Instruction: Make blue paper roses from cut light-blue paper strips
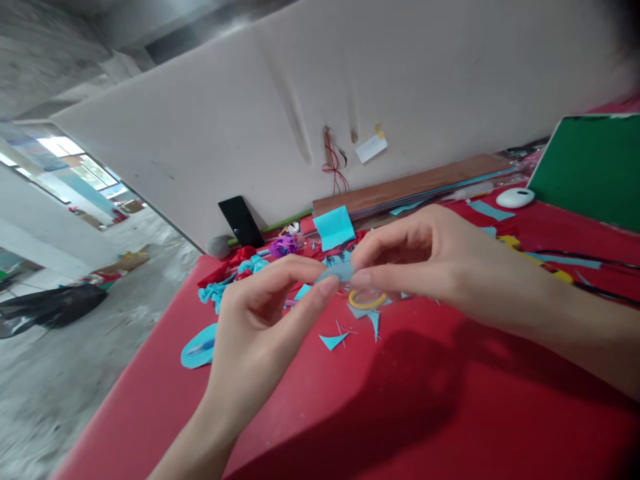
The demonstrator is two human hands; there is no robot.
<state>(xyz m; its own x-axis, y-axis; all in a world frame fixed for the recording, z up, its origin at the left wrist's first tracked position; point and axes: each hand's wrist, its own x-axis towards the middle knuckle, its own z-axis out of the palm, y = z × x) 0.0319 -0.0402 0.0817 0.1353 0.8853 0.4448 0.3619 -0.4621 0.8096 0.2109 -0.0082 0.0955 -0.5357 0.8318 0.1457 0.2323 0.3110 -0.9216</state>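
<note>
Between both hands, above the red table [320, 413], is a small pale blue rounded piece [341, 271], perhaps cut paper or cloth; its material is hard to tell. My left hand [265, 313] pinches its left side between thumb and index finger. On the opposite side, my right hand [415, 263] grips the edge with thumb and fingertips. Just below lie yellow-handled scissors [367, 300], partly covered by my right hand, among blue scraps [334, 341]. A blue oval piece [197, 350] with a pen-like object on it sits left of my left wrist.
A stack of blue squares [335, 228], a purple ruffled bundle [285, 246] and a dark phone [241, 221] stand toward the back. A white computer mouse [515, 197] rests by a green board [590, 170]. Behind rises a pale panel [210, 127]; the table's left edge drops to the floor.
</note>
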